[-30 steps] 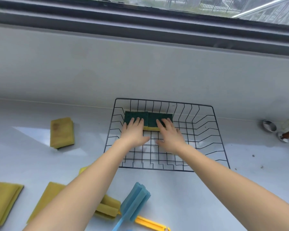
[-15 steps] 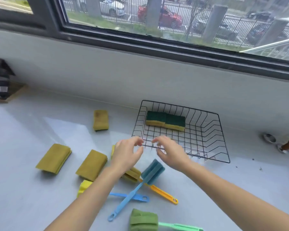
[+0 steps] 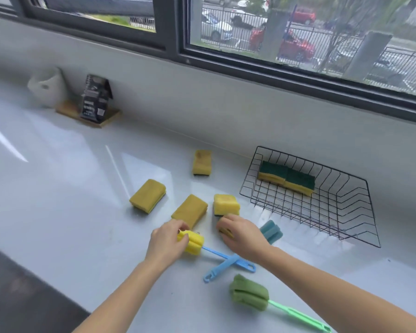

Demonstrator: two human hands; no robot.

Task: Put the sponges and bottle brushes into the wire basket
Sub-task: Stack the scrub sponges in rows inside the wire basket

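The black wire basket [image 3: 346, 227] stands at the right on the counter, with two green-topped yellow sponges [image 3: 286, 177] side by side at its far end. Several yellow sponges lie loose left of it, among them one [image 3: 226, 204] just beyond my hands. My left hand [image 3: 165, 243] grips the yellow foam head of a blue-handled bottle brush [image 3: 193, 242]. My right hand [image 3: 244, 235] curls over a small yellow sponge [image 3: 225, 231], mostly hidden under the fingers. A teal-headed brush [image 3: 271, 230] lies beside that hand. A green brush [image 3: 249, 295] lies nearer me.
A dark carton [image 3: 95, 98] and a white roll [image 3: 47, 86] stand on a wooden board at the back left. A window wall runs behind the white counter [image 3: 58, 188]. The counter's dark front edge is at the lower left.
Both hands left the basket with the two green-topped sponges inside and moved left and toward me to the loose items. The left now grips the yellow brush head, the right a sponge.
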